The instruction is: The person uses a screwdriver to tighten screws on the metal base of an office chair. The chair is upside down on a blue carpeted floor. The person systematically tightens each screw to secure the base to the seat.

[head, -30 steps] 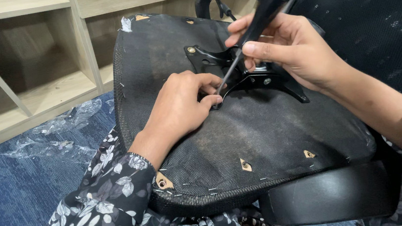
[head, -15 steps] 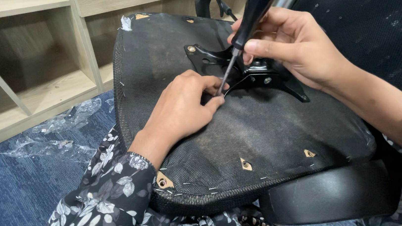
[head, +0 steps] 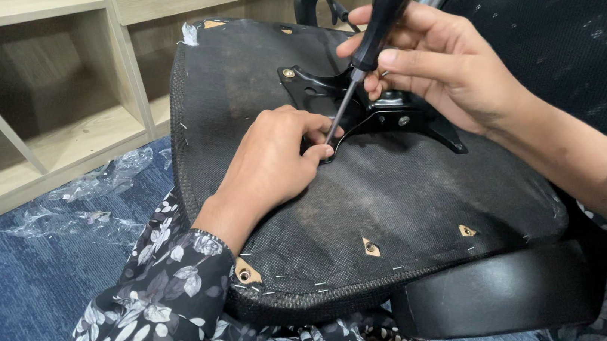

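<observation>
right hand (head: 451,72) wrapped round black-handled screwdriver (head: 379,27), tip down at black metal bracket (head: 379,106) | left hand (head: 273,162) fingers pinched at tip, perhaps on a screw, too small to tell | bracket on upturned seat underside (head: 397,206) | crumpled clear plastic wrap (head: 89,200) on blue carpet (head: 24,298) beside wooden shelf (head: 53,144)

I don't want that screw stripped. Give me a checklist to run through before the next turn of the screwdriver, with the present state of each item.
1. Right hand grips the screwdriver handle: ok.
2. Tip seated in the screw: cannot tell, left hand's fingers hide it.
3. Left hand steadies the tip at the bracket: ok.
4. Shaft square to the seat: not ok, tilted.
5. Seat lying steady: cannot tell.
</observation>
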